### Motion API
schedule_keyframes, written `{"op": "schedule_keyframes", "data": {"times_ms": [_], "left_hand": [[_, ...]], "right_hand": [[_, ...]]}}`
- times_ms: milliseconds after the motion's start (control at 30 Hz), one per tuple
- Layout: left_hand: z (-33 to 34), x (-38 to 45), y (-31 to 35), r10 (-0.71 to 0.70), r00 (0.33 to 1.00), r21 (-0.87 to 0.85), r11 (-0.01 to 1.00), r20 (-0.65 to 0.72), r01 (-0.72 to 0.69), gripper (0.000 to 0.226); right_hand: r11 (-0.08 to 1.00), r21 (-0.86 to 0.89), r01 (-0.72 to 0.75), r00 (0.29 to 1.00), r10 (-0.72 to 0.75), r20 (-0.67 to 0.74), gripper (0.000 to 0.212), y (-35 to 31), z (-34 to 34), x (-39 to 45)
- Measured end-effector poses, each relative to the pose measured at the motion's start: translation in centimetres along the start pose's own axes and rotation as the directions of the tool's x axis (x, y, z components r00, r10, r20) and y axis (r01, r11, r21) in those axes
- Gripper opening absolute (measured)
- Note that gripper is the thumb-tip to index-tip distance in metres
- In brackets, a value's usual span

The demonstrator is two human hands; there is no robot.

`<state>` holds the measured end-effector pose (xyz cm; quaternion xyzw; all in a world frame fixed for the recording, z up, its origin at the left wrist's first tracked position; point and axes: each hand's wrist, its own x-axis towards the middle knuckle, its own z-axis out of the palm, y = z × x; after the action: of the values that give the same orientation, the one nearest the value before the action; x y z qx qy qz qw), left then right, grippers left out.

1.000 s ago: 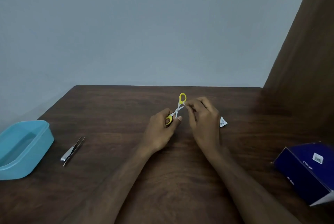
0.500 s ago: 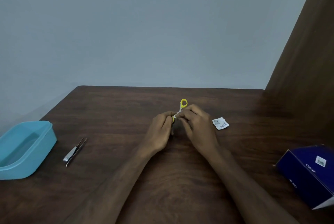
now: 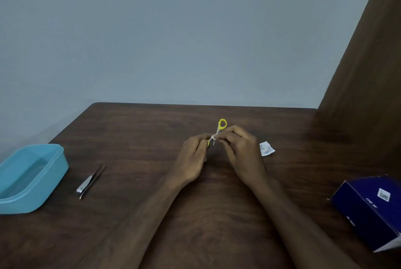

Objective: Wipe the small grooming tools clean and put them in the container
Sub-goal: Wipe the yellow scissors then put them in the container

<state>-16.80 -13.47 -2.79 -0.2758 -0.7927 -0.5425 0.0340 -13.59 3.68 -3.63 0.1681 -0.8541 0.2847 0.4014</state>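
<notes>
Small scissors with yellow handles (image 3: 221,125) are held above the middle of the table. My left hand (image 3: 193,155) grips the lower yellow handle. My right hand (image 3: 240,149) pinches a small white wipe (image 3: 215,137) against the blades, which are mostly hidden by my fingers. A nail clipper (image 3: 85,185) and tweezers (image 3: 96,174) lie side by side on the table to the left. The open light blue container (image 3: 50,173) stands at the far left edge.
A torn white wipe wrapper (image 3: 267,149) lies just right of my right hand. A dark blue box (image 3: 368,210) sits at the right front. The wooden table (image 3: 152,138) ends at a grey wall, with a brown panel (image 3: 368,73) on the right.
The scissors' handles have come closer together, and my hands have drawn in around the blades. My right hand moved off the wrapper, which now shows fully.
</notes>
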Motion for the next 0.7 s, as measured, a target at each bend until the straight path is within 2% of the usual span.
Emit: {"op": "schedule_keyframes", "data": {"times_ms": [133, 200, 267, 367, 433, 533, 633, 700], "left_hand": [[0.0, 0.0, -0.1, 0.006, 0.999, -0.014, 1.000, -0.040, -0.007, 0.049], [0.1, 0.2, -0.3, 0.011, 0.997, -0.017, 1.000, -0.072, -0.012, 0.045], [0.0, 0.3, -0.6, 0.001, 0.996, -0.009, 1.000, -0.090, -0.001, 0.043], [0.1, 0.0, -0.3, 0.015, 0.999, 0.008, 1.000, -0.045, -0.014, 0.037], [0.2, -0.2, 0.1, 0.028, 1.000, -0.026, 0.999, 0.012, -0.028, 0.030], [0.1, -0.2, 0.1, 0.020, 0.999, -0.165, 0.986, 0.044, -0.013, 0.030], [-0.2, 0.1, 0.0, -0.046, 0.998, -0.352, 0.934, 0.050, 0.061, 0.043], [-0.3, 0.5, -0.2, -0.103, 0.994, -0.393, 0.913, 0.029, 0.106, 0.057]], "right_hand": [[0.993, 0.060, 0.098, 0.990, -0.104, 0.100, 0.014, -0.6, -0.7, -0.2], [0.990, 0.095, 0.100, 0.984, -0.113, 0.141, 0.015, -0.9, -1.3, -0.4], [0.993, 0.116, 0.038, 0.998, -0.044, 0.053, 0.015, -1.3, -1.8, -0.2], [0.984, 0.151, -0.096, 0.976, 0.123, -0.182, 0.012, -1.1, -2.1, 0.5], [0.959, 0.206, -0.193, 0.955, 0.232, -0.186, 0.011, -0.6, -2.1, 0.6], [0.839, 0.415, -0.353, 0.918, 0.395, -0.018, 0.011, -0.3, -1.4, 0.3], [0.689, 0.585, -0.427, 0.862, 0.506, 0.033, 0.009, -0.4, -0.8, 0.6], [0.578, 0.667, -0.469, 0.818, 0.569, 0.082, 0.008, -0.6, -0.6, 0.8]]}}
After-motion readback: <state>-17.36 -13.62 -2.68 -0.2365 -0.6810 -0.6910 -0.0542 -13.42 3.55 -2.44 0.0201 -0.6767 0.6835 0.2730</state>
